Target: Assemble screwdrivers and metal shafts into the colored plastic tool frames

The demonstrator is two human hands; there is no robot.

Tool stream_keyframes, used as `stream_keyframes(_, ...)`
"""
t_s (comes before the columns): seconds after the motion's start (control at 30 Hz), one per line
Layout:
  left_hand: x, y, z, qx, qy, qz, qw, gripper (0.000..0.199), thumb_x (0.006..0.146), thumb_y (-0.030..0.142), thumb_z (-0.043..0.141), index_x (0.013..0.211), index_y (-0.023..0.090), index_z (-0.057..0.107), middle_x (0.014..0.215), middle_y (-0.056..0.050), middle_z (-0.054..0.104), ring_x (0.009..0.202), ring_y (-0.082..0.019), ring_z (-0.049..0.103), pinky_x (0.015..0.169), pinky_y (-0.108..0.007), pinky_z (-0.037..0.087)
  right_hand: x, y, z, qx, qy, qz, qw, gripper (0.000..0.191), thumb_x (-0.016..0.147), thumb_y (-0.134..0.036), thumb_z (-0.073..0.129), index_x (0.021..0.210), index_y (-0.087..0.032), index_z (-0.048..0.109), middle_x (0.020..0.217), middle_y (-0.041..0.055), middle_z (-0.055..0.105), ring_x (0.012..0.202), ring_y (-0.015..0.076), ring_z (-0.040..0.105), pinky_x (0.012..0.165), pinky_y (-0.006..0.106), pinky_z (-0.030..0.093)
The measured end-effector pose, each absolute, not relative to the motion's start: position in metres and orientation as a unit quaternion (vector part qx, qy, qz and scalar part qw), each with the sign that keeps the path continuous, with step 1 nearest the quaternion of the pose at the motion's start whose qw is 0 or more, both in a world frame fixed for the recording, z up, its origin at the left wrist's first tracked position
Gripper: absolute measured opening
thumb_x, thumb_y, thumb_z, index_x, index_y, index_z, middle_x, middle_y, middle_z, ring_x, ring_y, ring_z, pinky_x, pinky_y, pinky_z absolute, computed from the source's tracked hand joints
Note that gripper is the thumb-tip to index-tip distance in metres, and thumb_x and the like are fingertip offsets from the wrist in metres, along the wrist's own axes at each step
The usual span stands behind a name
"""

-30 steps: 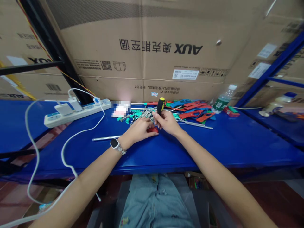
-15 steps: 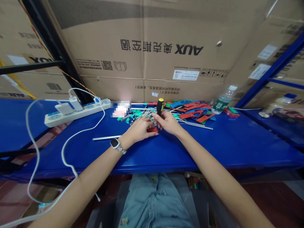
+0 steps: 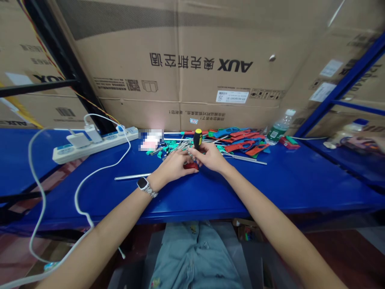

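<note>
A yellow and black screwdriver handle (image 3: 197,138) stands nearly upright in my right hand (image 3: 210,157), whose fingers are closed around its lower part. Its shaft and tip are hidden behind my fingers. My left hand (image 3: 174,165), with a watch (image 3: 143,184) on the wrist, is closed on a red plastic handle piece (image 3: 190,165) held low over the blue table (image 3: 255,188). Both hands touch or nearly touch each other. Just behind them lies a heap of thin metal parts and green plastic pieces (image 3: 171,145). A metal rod (image 3: 132,176) runs out left of my left hand.
Red, blue and orange plastic handles (image 3: 240,140) are piled at the back right, beside a water bottle (image 3: 279,128). On the left a white power strip (image 3: 99,144) holds chargers, and its white cable (image 3: 80,196) hangs over the front edge. A cardboard box (image 3: 192,80) stands behind.
The whole view has shifted slightly. The screwdriver handle stays upright in my right hand and the red piece stays in my left; otherwise the hands hold nearly the same pose.
</note>
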State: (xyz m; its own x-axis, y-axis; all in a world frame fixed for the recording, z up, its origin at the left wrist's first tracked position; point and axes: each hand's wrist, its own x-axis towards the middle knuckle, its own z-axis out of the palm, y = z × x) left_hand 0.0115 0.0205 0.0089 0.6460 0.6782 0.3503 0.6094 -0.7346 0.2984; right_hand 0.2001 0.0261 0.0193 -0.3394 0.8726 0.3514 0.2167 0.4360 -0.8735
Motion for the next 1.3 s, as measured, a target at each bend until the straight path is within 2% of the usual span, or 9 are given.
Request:
stream_keyframes(0.23,0.011,0.021,0.009,0.911,0.361,0.194,0.055,0.022,0.093,0.043,0.076,0.102,0.023,0.078,0.118,-0.010,0.072,0.119,-0.033,0.063,0.101,-0.049,0.048,0.201,0.027,0.021,-0.385,-0.720,0.385,0.430,0.046,0.086,-0.063,0.069,0.076,-0.019,0.062,0.063,0.0012,0.064,0.049,0.0138,0.057,0.047,0.028,0.050)
stream_keyframes(0.43,0.013,0.021,0.008,0.910,0.369,0.184,0.044,0.026,0.097,0.045,0.069,0.106,0.022,0.075,0.114,-0.009,0.070,0.117,-0.033,0.062,0.100,-0.048,0.048,0.201,0.031,0.018,-0.392,-0.697,0.398,0.449,0.049,0.083,-0.066,0.070,0.073,-0.019,0.062,0.061,0.0015,0.064,0.048,0.0137,0.057,0.045,0.027,0.048)
stream_keyframes(0.6,0.013,0.020,0.005,0.902,0.377,0.206,0.044,0.026,0.094,0.046,0.072,0.100,0.021,0.073,0.113,-0.010,0.072,0.117,-0.035,0.063,0.098,-0.049,0.049,0.200,0.031,0.018,-0.395,-0.700,0.385,0.453,0.047,0.083,-0.064,0.071,0.074,-0.018,0.065,0.067,0.0038,0.067,0.055,0.0151,0.058,0.048,0.028,0.047)
stream_keyframes(0.7,0.008,0.022,0.006,0.890,0.381,0.247,0.041,0.025,0.090,0.046,0.073,0.093,0.021,0.070,0.108,-0.010,0.073,0.109,-0.033,0.065,0.093,-0.048,0.051,0.200,0.033,0.019,-0.399,-0.715,0.338,0.464,0.047,0.083,-0.063,0.069,0.074,-0.018,0.066,0.070,0.0047,0.068,0.060,0.0153,0.057,0.054,0.028,0.045)
stream_keyframes(0.8,0.005,0.026,0.018,0.843,0.405,0.350,0.053,0.023,0.089,0.043,0.070,0.092,0.021,0.066,0.097,-0.009,0.073,0.093,-0.028,0.067,0.084,-0.043,0.053,0.201,0.036,0.017,-0.401,-0.728,0.292,0.472,0.047,0.084,-0.062,0.066,0.070,-0.018,0.065,0.065,0.0019,0.062,0.061,0.0142,0.051,0.058,0.028,0.040)
stream_keyframes(0.93,0.021,0.032,0.049,0.773,0.394,0.484,0.113,0.033,0.085,0.051,0.075,0.096,0.021,0.067,0.094,-0.007,0.074,0.086,-0.023,0.067,0.079,-0.038,0.053,0.199,0.037,0.013,-0.408,-0.725,0.273,0.483,0.046,0.083,-0.061,0.064,0.066,-0.019,0.060,0.060,-0.0008,0.054,0.058,0.0134,0.045,0.058,0.028,0.035)
stream_keyframes(1.1,0.059,0.041,0.067,0.740,0.382,0.526,0.172,0.040,0.077,0.052,0.085,0.073,0.021,0.062,0.066,0.000,0.061,0.061,-0.015,0.054,0.059,-0.031,0.044,0.195,0.037,0.009,-0.423,-0.697,0.279,0.507,0.048,0.079,-0.060,0.069,0.058,-0.021,0.050,0.055,-0.0035,0.045,0.055,0.0120,0.037,0.056,0.028,0.032)
stream_keyframes(1.2,0.067,0.044,0.061,0.720,0.367,0.554,0.203,0.038,0.079,0.053,0.083,0.072,0.020,0.065,0.064,0.000,0.061,0.059,-0.015,0.053,0.057,-0.031,0.043,0.198,0.037,0.013,-0.414,-0.688,0.302,0.513,0.051,0.073,-0.062,0.075,0.057,-0.022,0.048,0.055,-0.0035,0.046,0.056,0.0121,0.039,0.055,0.028,0.034)
stream_keyframes(1.3,0.064,0.043,0.056,0.749,0.323,0.531,0.231,0.031,0.088,0.051,0.074,0.082,0.021,0.074,0.077,-0.004,0.072,0.072,-0.018,0.064,0.067,-0.033,0.051,0.208,0.035,0.024,-0.361,-0.716,0.354,0.480,0.041,0.072,-0.057,0.078,0.071,-0.020,0.061,0.068,-0.0006,0.059,0.060,0.0138,0.049,0.058,0.029,0.043)
